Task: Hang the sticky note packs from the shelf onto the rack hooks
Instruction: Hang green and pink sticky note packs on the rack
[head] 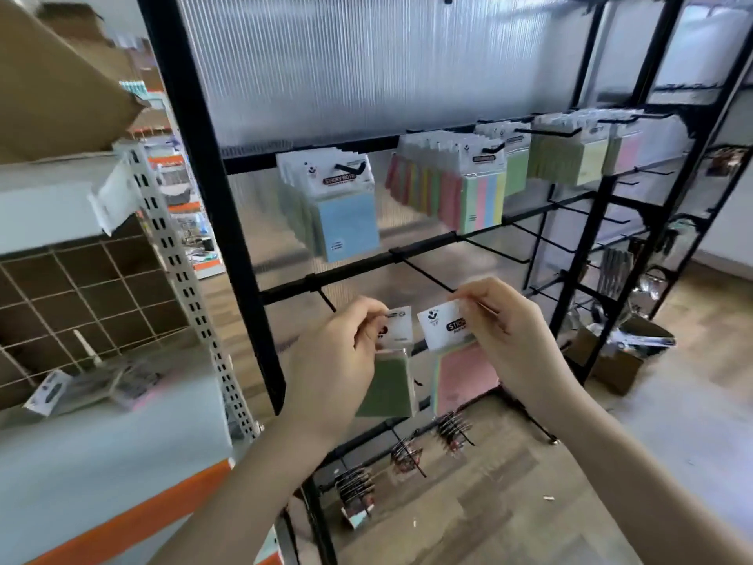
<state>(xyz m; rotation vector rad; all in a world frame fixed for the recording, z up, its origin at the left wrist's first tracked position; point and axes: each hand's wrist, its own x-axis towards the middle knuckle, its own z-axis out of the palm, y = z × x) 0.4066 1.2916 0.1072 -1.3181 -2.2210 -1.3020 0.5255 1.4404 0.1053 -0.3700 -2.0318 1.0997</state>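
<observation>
My left hand (338, 352) pinches a green sticky note pack (389, 379) by its white header. At 3 o'clock, my right hand (509, 332) pinches a pink sticky note pack (460, 375) against a black wire rack hook (428, 277).

Left hand (338, 352), right hand (505, 332) raised side by side, fingers (462, 293) pinching.

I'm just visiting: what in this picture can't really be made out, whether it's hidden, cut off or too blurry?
All in the head view:
- Green sticky note pack: the left hand covers its left edge and part of the header.
- Pink sticky note pack: the right hand hides the end of its label and its hang hole.
- Packs on the shelf: blurred, print unreadable.
- Small hanging items on the bottom rail: too small to identify.
- Cardboard box: cut off by the left edge.
</observation>
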